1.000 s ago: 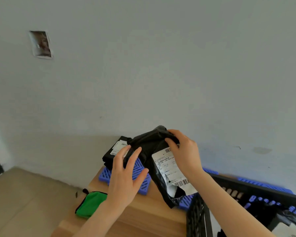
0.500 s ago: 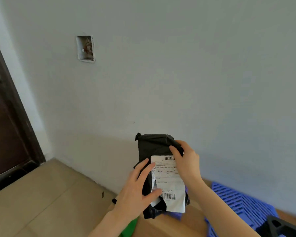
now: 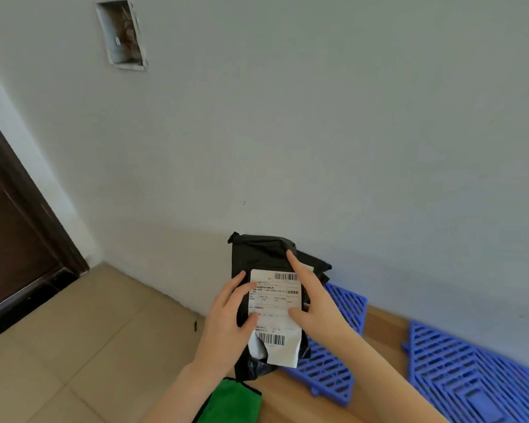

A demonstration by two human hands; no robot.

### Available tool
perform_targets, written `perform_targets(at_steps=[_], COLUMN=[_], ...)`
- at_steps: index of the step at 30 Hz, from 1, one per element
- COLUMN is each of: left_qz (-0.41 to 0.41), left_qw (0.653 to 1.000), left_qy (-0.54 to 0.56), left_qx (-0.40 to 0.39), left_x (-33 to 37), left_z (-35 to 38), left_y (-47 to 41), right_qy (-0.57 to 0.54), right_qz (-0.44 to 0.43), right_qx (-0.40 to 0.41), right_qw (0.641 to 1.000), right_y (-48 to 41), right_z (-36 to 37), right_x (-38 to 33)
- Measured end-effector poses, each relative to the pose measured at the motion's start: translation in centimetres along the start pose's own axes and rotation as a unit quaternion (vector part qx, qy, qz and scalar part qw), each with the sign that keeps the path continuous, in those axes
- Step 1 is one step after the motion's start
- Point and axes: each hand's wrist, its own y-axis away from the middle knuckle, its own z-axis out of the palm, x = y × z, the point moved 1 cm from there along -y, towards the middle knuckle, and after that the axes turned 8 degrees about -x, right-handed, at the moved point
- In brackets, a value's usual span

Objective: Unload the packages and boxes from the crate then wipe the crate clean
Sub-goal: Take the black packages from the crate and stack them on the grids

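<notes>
A pale grey-blue painted wall [image 3: 318,117] fills most of the view. High on the left, an open rectangular recess [image 3: 122,33] is cut into it. A dark brown door [image 3: 9,239] stands far left, above beige floor tiles [image 3: 74,346]. A light wooden counter [image 3: 382,328] meets the wall at lower right. Soft, even daylight.

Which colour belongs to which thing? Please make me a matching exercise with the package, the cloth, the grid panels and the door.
Things:
1. package
2. cloth
3. grid panels
4. door

Colours:
A. blue
B. dark brown
C. black
D. green

Pairs: 1-C, 2-D, 3-A, 4-B
</notes>
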Motion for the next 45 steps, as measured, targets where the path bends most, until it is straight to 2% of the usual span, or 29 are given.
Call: perform_targets(at_steps=[5, 14, 18, 24, 28, 40, 45], left_qz=[0.002, 0.044, 0.057, 0.078, 0.097, 0.096, 0.109], left_qw=[0.998, 0.982, 0.973, 0.951, 0.942, 0.936, 0.945], left_qy=[0.021, 0.038, 0.06, 0.054, 0.035, 0.024, -0.011], left_qx=[-0.063, -0.179, -0.214, -0.293, -0.319, -0.337, -0.307], left_x=[-4.2, -10.8, -12.2, -12.7, -13.1, -12.0, -11.6], left_z=[1.2, 3.4, 5.2, 7.5, 8.5, 11.1, 10.2], left_y=[-3.7, -10.2, -11.9, -13.7, -14.6, -19.2, -18.6], right_qy=[0.069, 0.066, 0.063, 0.065, 0.069, 0.108, 0.14], right_qz=[0.041, 0.172, 0.205, 0.254, 0.281, 0.324, 0.301], right_qx=[0.032, 0.186, 0.222, 0.215, 0.191, 0.142, 0.181], right_qw=[0.996, 0.965, 0.951, 0.941, 0.938, 0.929, 0.926], right_y=[-2.6, -6.3, -7.0, -7.9, -8.4, -11.9, -11.1], right_z=[2.0, 5.5, 6.1, 6.0, 5.8, 2.5, 2.4], right_x=[3.0, 7.3, 8.8, 11.0, 12.3, 14.4, 13.9])
